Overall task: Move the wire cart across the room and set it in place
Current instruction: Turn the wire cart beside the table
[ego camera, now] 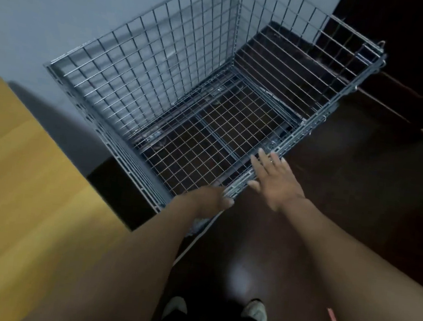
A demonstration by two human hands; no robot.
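Two hands meet the near rim of the wire cart (211, 102) by the wall: left hand (210, 199) curled on it, right hand (275, 180) spread flat, cart stretching away ahead.

Pale grey-blue wall (51, 5) at upper left. Dark brown glossy floor (348, 176) across right and bottom, soft light glare (240, 279) near bottom centre. Yellow wooden tabletop (13, 177) at left edge, casting grey shadow on wall. Dark door (407, 50) at upper right. Small pink scrap (332, 316) on floor, lower right.
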